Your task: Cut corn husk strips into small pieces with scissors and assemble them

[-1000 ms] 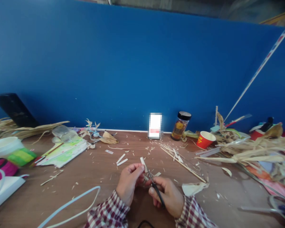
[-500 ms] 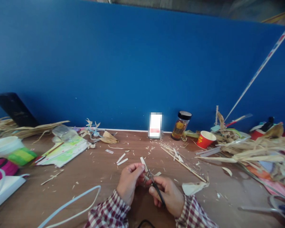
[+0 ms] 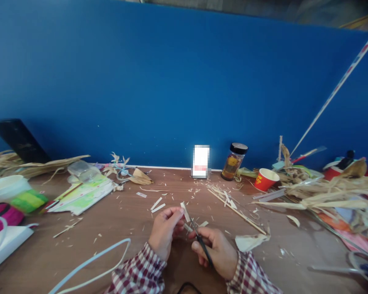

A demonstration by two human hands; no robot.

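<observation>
Left hand (image 3: pixel 165 230), low in the middle of the head view, pinching a pale strip (image 3: pixel 185 212) between thumb and fingertips. Strip held just above the wooden table (image 3: pixel 125 228), long axis tilted, upper end pointing away and slightly left, lower end running down toward the right hand. Right hand (image 3: pixel 218 251) closed around the black handles of small scissors (image 3: pixel 199 239). Scissors lying along a slant as well, tips pointing up and left toward the strip's lower end, handles down and right inside the fist. Blades meeting the strip just beside the left fingertips; too small to tell whether parted or closed.

Checked sleeves at both wrists. Loose cuttings (image 3: pixel 157 205) scattered on the table just beyond the hands. Farther back, a jar (image 3: pixel 234 161) with a black lid and a red paper cup (image 3: pixel 265 180) on its side, near a heap of dried husks (image 3: pixel 331 192).
</observation>
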